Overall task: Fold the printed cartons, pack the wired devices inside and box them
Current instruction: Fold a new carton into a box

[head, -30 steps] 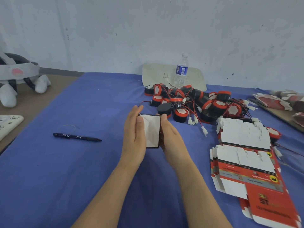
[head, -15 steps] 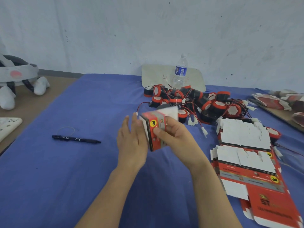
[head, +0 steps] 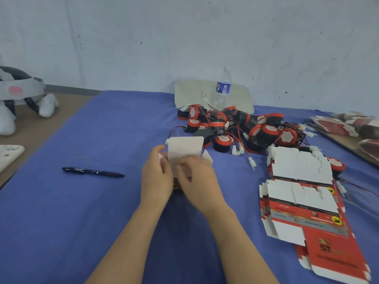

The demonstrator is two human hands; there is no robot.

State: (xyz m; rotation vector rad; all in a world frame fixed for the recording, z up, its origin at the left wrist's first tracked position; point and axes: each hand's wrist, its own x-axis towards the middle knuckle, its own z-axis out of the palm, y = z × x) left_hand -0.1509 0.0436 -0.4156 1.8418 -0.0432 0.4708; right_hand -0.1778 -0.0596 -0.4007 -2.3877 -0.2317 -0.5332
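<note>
Head view: left hand (head: 156, 178) and right hand (head: 200, 182) both grip a carton (head: 184, 149), white flap up.

Left hand (head: 156, 178): back turned to the camera; fingers curled round the left edge of the carton (head: 184, 149), gripping it
Right hand (head: 198, 181): blurred; fingers bent across the carton's near face, holding it; just beside the other hand
Left forearm (head: 127, 242): bare; slanted up and rightward
Right forearm (head: 235, 242): bare; slanted up and leftward; wrists close together
</note>
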